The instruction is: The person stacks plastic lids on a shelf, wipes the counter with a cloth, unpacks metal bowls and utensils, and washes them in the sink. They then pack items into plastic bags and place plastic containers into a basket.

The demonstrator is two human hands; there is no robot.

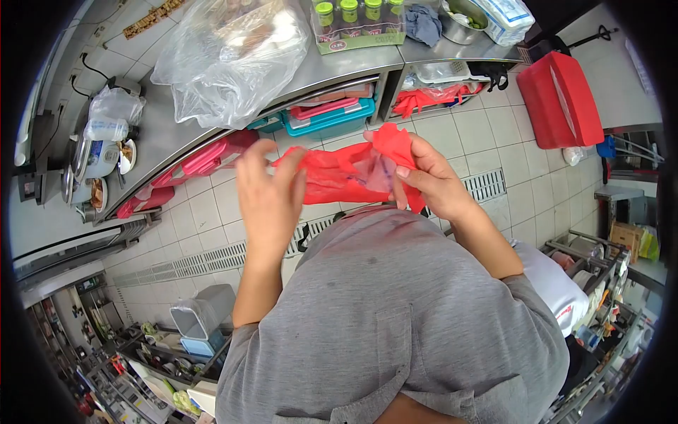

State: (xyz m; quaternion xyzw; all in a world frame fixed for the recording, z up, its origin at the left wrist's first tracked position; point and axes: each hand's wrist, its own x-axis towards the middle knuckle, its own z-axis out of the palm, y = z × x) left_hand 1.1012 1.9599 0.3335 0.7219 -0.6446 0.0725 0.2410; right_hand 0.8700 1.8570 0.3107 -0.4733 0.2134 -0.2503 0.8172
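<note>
1. Head view: both hands are up in front of the chest, over the tiled floor [212, 205], working a red plastic bag [339, 173] stretched between them
2. The right hand [431, 180] has thumb and fingers pinched shut on the bag's upper right edge, a fold of red sticking up above the fingertips
3. The left hand [268, 191] grips the bag's left end; fingers curl over the film, though motion blur hides exactly how tight
4. Beyond the bag, the steel counter [169, 131] carries a big clear plastic bag [226, 60] and a green tray of bottles [357, 25]; a red bin [561, 99] stands far right
5. Judging by the pinch, the step looks like teasing the bag's mouth open; next calls for rubbing the two layers apart at the edge, then pulling the hands away from each other, gently, since thin film tears
</note>
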